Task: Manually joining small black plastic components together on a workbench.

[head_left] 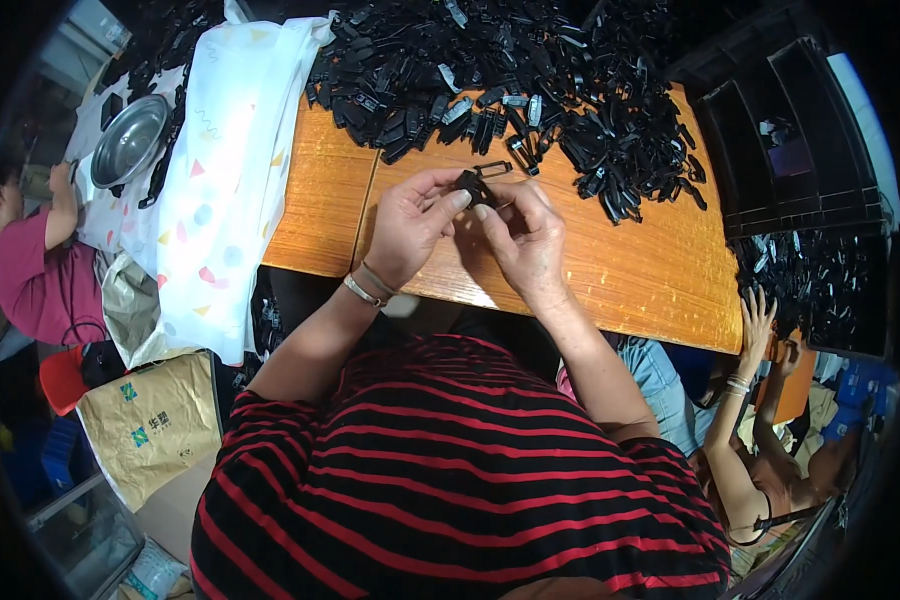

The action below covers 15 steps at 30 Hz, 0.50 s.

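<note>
Over the near part of the wooden table [610,270], my two hands meet at a small black plastic part [475,187]. My left hand [410,220] pinches it between thumb and fingers from the left. From the right, my right hand [530,235] grips the same part, thumb against its near side. What exactly the part is cannot be made out, as fingertips cover much of it. Just beyond my fingers shows a thin black rectangular frame [493,169]. Past that spreads a large heap of similar black plastic pieces [400,110], some with glossy faces.
A patterned white cloth [225,170] drapes over the table's left side. Beyond it is a metal bowl [130,140] by a person in a magenta top [55,275]. Black crates [800,130] stand at right. Another person's hand [758,318] rests near the table's right edge.
</note>
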Each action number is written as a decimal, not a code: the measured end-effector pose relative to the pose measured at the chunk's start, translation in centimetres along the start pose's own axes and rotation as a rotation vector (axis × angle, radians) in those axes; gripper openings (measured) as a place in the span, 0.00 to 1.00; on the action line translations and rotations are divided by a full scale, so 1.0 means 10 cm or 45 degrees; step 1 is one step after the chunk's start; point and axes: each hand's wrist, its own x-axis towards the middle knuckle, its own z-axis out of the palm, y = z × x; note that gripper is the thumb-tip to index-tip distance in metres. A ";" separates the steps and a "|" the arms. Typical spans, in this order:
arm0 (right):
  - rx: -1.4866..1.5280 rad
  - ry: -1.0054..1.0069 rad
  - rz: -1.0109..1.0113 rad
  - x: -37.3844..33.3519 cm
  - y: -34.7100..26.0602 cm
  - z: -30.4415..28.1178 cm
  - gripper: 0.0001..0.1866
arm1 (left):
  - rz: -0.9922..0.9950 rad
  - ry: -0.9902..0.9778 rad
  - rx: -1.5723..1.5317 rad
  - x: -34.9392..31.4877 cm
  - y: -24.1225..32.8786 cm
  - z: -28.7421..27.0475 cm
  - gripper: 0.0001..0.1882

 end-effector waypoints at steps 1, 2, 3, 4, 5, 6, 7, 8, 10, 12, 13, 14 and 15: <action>-0.049 0.001 -0.023 -0.01 0.01 0.02 0.11 | 0.006 0.043 -0.049 -0.04 -0.02 0.03 0.15; -0.045 -0.003 -0.025 -0.03 -0.01 0.03 0.11 | 0.013 0.088 -0.099 -0.07 -0.05 0.05 0.14; -0.144 -0.013 -0.057 -0.05 -0.03 0.04 0.13 | 0.015 0.095 -0.096 -0.10 -0.08 0.08 0.14; -0.238 -0.027 -0.091 -0.08 -0.07 0.06 0.14 | 0.042 0.123 -0.040 -0.13 -0.10 0.10 0.13; -0.332 -0.041 -0.128 -0.11 -0.10 0.08 0.15 | 0.070 0.154 0.017 -0.15 -0.13 0.11 0.12; -0.321 -0.051 -0.136 -0.14 -0.12 0.09 0.15 | 0.075 0.169 0.022 -0.17 -0.14 0.10 0.12; -0.326 -0.039 -0.133 -0.17 -0.13 0.10 0.18 | 0.039 0.163 0.121 -0.19 -0.13 0.10 0.11; -0.331 -0.028 -0.131 -0.19 -0.14 0.10 0.21 | 0.001 0.157 0.219 -0.20 -0.12 0.11 0.11; -0.336 0.007 -0.091 -0.25 -0.05 0.13 0.26 | 0.109 0.227 0.210 -0.20 -0.13 0.16 0.11; -0.269 -0.188 -0.073 -0.26 -0.08 0.15 0.25 | 0.160 0.093 0.186 -0.19 -0.12 0.13 0.12; -0.269 -0.190 -0.074 -0.27 -0.09 0.17 0.25 | 0.127 0.044 0.232 -0.19 -0.10 0.12 0.15; -0.167 -0.178 -0.020 -0.29 -0.10 0.20 0.25 | 0.127 0.045 0.231 -0.18 -0.07 0.11 0.15; -0.065 -0.164 0.035 -0.30 -0.11 0.24 0.26 | 0.053 0.022 0.200 -0.17 -0.03 0.09 0.15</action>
